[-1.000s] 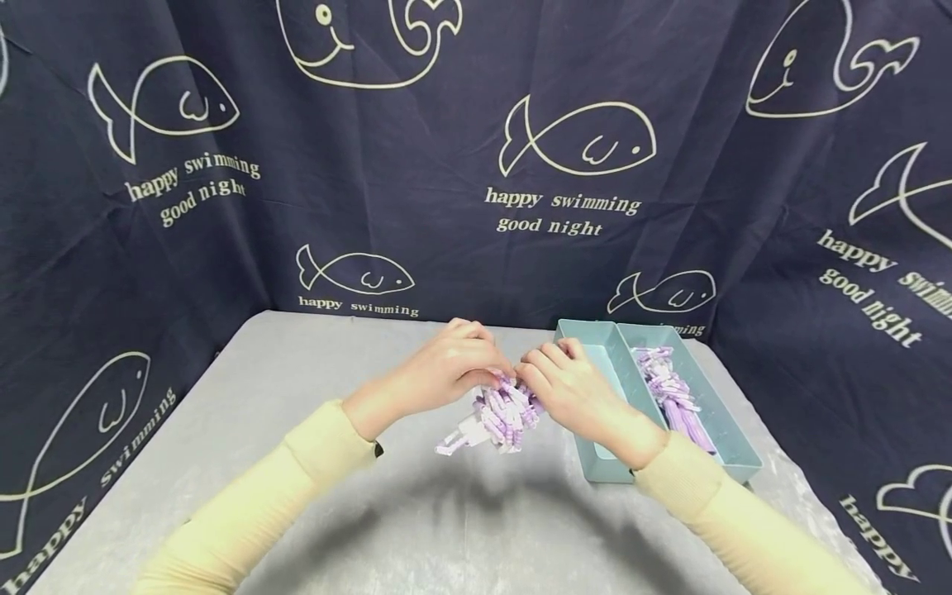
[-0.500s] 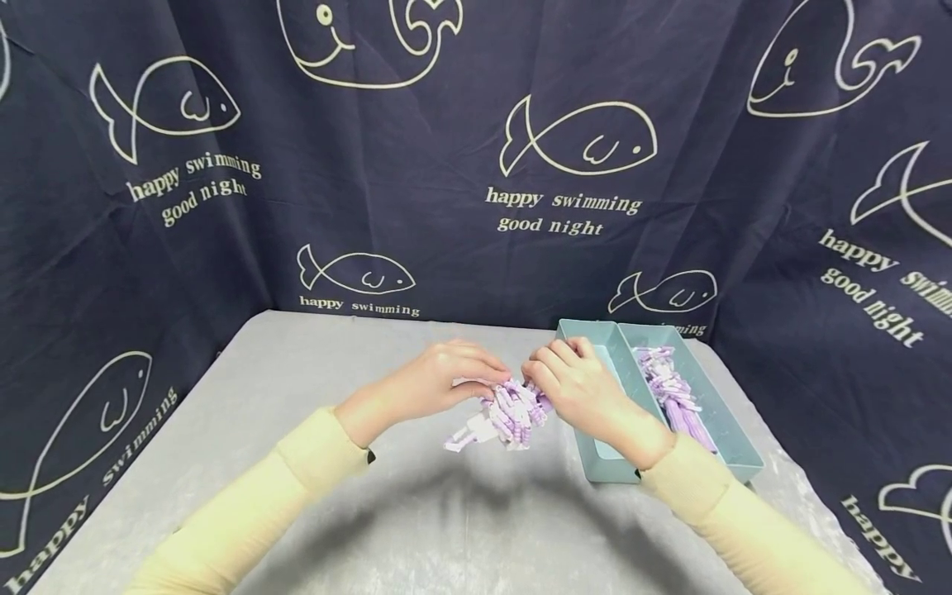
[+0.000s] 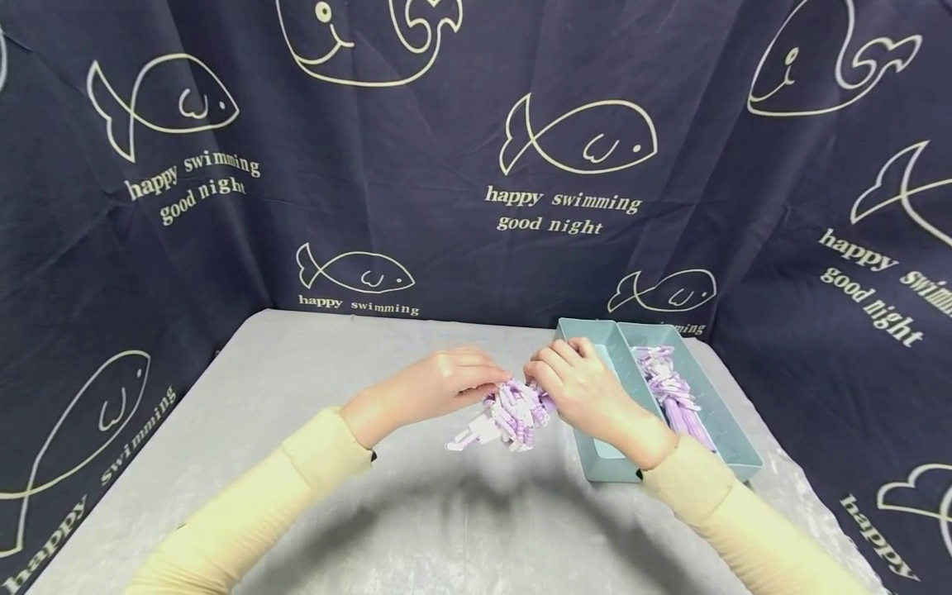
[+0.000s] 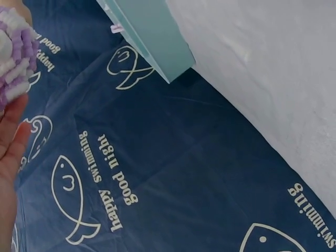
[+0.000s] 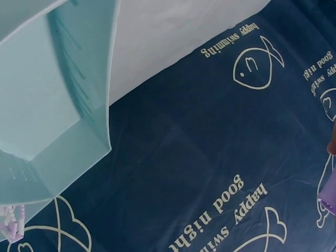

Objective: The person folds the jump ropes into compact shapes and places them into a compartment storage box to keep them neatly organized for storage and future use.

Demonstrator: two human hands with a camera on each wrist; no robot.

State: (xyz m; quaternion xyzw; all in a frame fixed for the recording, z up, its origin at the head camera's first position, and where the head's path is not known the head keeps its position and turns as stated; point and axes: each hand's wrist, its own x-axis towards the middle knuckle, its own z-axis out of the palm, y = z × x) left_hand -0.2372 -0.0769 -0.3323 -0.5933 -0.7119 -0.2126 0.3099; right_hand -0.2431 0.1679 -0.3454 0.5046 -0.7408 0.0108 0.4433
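In the head view a bundle of ruffled purple-and-white strips [image 3: 513, 417] is held above the grey table, a pale tab-like end pointing down to the left. My right hand [image 3: 576, 388] grips it from the right, fingers curled over its end. A smooth purple piece [image 5: 328, 195] shows at the right edge of the right wrist view, beside a fingertip. My left hand [image 3: 439, 384] reaches in from the left, its fingertips at the bundle's upper left. In the left wrist view two straight fingers [image 4: 14, 118] come up below the ruffled strips [image 4: 18, 63], one tip touching them.
A teal tray [image 3: 606, 471] with two long compartments stands at the table's right side, just past my right forearm. Its right compartment holds a similar purple-and-white bundle [image 3: 669, 388] with a straight purple part. Dark blue printed cloth [image 3: 446, 207] hangs behind the grey table [image 3: 312, 355].
My left hand has come down a little from the top of the bundle, and its thumb has moved nearer its fingers. The bundle and right hand have shifted slightly right.
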